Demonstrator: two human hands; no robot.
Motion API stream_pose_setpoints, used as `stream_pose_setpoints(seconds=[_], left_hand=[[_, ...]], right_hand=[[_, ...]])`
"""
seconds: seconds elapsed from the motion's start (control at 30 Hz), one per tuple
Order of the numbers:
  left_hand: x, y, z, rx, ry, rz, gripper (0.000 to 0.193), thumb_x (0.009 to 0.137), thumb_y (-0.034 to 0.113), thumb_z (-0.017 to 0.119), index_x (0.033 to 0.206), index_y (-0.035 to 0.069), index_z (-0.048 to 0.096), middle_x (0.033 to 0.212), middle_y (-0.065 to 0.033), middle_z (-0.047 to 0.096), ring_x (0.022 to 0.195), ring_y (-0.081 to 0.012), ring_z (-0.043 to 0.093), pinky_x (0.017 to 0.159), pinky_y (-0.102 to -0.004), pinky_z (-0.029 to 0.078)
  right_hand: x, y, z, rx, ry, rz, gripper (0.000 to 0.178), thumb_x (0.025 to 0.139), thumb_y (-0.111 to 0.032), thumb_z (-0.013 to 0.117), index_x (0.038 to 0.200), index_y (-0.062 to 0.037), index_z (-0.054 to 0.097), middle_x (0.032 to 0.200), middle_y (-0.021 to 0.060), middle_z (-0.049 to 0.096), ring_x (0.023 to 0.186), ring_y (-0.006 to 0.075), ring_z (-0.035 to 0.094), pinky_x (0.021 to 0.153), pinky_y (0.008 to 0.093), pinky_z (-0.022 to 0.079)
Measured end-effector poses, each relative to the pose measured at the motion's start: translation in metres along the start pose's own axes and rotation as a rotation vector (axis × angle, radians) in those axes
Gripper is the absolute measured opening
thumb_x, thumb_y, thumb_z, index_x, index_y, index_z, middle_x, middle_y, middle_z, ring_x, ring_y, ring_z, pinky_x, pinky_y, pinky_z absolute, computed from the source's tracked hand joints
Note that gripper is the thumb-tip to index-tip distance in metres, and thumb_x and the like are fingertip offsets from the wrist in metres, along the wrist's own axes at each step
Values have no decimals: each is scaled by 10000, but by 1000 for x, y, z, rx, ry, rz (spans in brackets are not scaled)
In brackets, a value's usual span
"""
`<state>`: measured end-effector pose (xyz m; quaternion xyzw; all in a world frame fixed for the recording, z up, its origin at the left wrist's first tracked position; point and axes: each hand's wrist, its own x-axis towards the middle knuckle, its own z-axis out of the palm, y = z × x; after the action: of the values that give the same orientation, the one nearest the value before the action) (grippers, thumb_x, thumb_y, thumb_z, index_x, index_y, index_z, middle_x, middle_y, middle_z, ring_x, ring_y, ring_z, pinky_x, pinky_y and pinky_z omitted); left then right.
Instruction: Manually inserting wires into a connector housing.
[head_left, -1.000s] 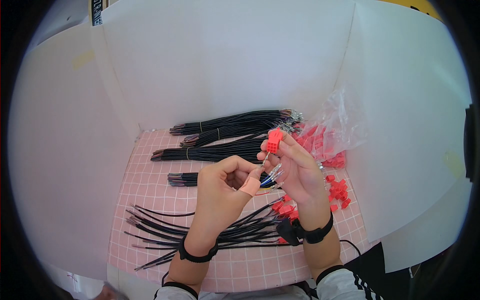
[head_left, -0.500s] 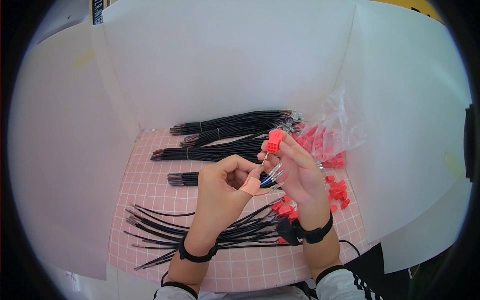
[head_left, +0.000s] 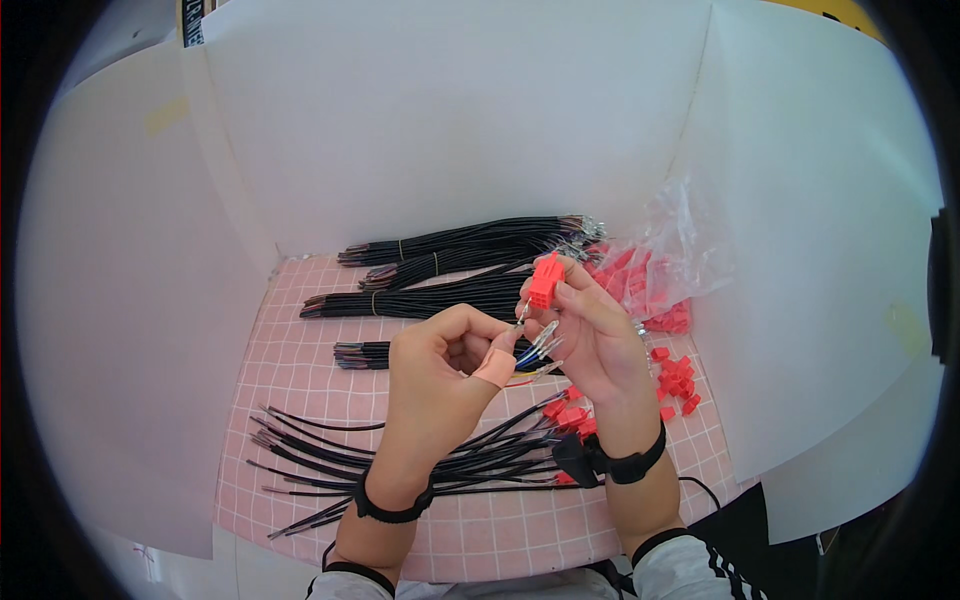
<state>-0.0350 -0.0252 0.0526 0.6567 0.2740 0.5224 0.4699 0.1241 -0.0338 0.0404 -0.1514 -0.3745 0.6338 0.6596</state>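
Head view: the right hand [head_left: 595,335] holds a red connector [head_left: 545,281] up over the counter [head_left: 480,555], its grip closed with thumb and fingers on the block's sides, the slotted end tipped down toward the left hand [head_left: 445,365]. Just below and left of the red connector, the left grip pinches a thin wire [head_left: 523,317] between thumb and fingertips, with its metal tip at the slotted end; whether that tip is inside a slot or only touching cannot be told. Right below the red connector, loose wires [head_left: 540,346], blue and white among them, fan out between the hands with their metal ends outside the block, so most of this piece looks unfinished. On the near side of the red connector, black cables [head_left: 470,475] lie spread out, with red blocks [head_left: 572,417] at their right ends; these look already fitted, though the right forearm hides part of them. Beyond the red connector and to its left, tied cable bundles [head_left: 430,300] appear untouched, those farthest back showing bare metal ends. To its right stands a clear bag [head_left: 690,255] of red pieces, and nearer the person lie loose red pieces [head_left: 677,380], seemingly unused.
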Motion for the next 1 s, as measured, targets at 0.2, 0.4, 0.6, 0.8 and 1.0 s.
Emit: stream_pose_setpoints(seconds=[0.2,0.4,0.6,0.8,1.0], left_hand=[[1,1,1,9,12,-7,47,752,29,606,750,-17,603,564,17,550,500,3,460,446,-144,341],[2,-1,-1,-10,-9,-28,54,754,35,607,751,-19,602,572,7,557,511,1,471,456,-143,355],[3,-2,-3,-4,10,-29,56,754,35,607,750,-20,599,570,8,557,508,0,474,458,-143,362],[3,-2,-1,30,-9,6,41,749,20,608,750,-19,592,565,8,558,510,-1,482,453,-143,365],[2,-2,-2,76,-21,30,42,746,13,609,734,-18,584,556,4,550,510,-2,481,456,-143,365]], right_hand=[[0,-1,-1,-15,-11,0,284,834,-102,550,1094,-72,439,933,81,568,865,186,578,731,299,474],[-3,-3,5,-105,-4,-34,283,821,-74,559,1084,-50,458,937,85,568,873,182,571,740,315,473],[-2,-1,3,-191,-13,-99,282,815,-59,563,1078,-33,464,943,88,571,861,187,580,739,309,481],[-3,-2,7,-213,-6,-114,263,824,-69,557,1069,-23,475,950,94,575,873,197,589,751,299,487],[-3,-3,7,-226,-17,-101,264,830,-77,553,1078,-22,478,964,99,576,872,195,589,755,303,491]])
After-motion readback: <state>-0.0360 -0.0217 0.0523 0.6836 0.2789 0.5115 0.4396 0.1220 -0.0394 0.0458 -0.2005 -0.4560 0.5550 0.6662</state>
